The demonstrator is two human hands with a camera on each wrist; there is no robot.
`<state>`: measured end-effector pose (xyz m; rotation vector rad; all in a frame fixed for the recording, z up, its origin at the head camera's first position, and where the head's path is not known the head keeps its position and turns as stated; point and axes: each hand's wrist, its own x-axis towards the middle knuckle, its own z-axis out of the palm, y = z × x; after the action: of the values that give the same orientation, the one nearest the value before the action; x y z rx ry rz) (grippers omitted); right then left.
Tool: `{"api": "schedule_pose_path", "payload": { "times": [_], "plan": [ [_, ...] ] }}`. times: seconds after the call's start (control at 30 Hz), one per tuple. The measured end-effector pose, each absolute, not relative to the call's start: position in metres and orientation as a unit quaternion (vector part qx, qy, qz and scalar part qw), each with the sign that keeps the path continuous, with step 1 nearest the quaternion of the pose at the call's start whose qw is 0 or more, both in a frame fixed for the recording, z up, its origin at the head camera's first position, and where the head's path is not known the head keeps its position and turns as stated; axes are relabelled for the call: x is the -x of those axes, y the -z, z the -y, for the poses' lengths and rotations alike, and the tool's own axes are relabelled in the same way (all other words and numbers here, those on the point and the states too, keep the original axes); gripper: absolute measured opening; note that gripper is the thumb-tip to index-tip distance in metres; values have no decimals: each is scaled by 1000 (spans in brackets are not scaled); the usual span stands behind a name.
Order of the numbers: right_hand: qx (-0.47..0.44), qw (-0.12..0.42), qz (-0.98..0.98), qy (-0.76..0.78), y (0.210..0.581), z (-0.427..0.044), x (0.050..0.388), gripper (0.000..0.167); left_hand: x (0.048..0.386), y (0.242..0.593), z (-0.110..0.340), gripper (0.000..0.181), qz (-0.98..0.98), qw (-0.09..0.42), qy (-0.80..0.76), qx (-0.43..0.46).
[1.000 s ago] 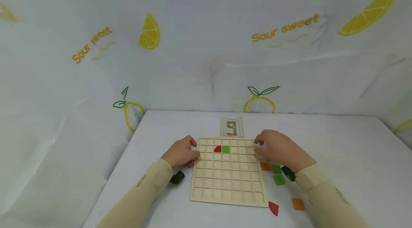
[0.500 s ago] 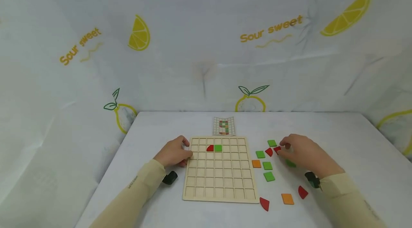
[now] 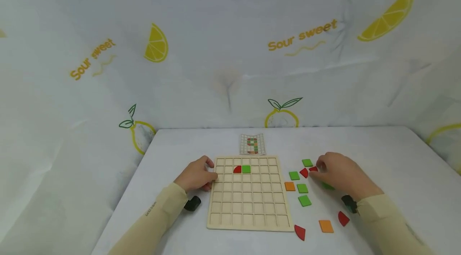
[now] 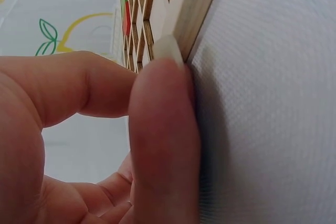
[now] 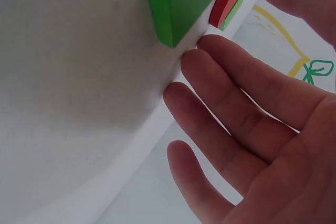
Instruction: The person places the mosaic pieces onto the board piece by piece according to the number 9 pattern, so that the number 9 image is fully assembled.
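Observation:
My left hand [image 3: 196,173] rests at the left edge of a pale wooden grid board [image 3: 247,219], thumb tip against its rim. The left wrist view shows thumb and index finger touching that edge. On the board sit a red quarter-round tile [image 3: 237,169] and a green square tile [image 3: 246,169], side by side. Right of the board, my right hand [image 3: 336,171] is low over loose tiles, thumb and index finger at a partly hidden red tile [image 3: 313,169]. In the right wrist view its fingers are spread and loosely bent, near a green tile [image 5: 184,6].
Loose green squares [image 3: 304,200], orange squares [image 3: 326,226] and red quarter-rounds [image 3: 343,218] lie right of the board. A pattern card [image 3: 242,147] with a coloured grid figure lies behind it. Black wrist devices [image 3: 192,203] show at both cuffs. A lemon-printed sheet [image 3: 201,87] hangs behind the table.
My right hand has gone from the board's right edge rightward to the loose tiles, and now covers more of one red tile. The left hand stays at the board's edge. The head view has shifted.

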<state>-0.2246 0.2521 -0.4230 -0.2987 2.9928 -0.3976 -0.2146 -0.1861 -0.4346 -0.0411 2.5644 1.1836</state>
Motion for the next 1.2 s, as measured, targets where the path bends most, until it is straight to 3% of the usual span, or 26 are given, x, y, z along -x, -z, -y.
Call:
{"api": "schedule_pose_path", "payload": {
  "times": [0.37,1.2],
  "plan": [
    [102,44,-984,137,423,-249,221,27,213,436,184,35,-902,148,-405,7],
    [102,50,-985,132,426,-249,226,26,214,435,186,36,-900,153,-408,13]
  ]
}}
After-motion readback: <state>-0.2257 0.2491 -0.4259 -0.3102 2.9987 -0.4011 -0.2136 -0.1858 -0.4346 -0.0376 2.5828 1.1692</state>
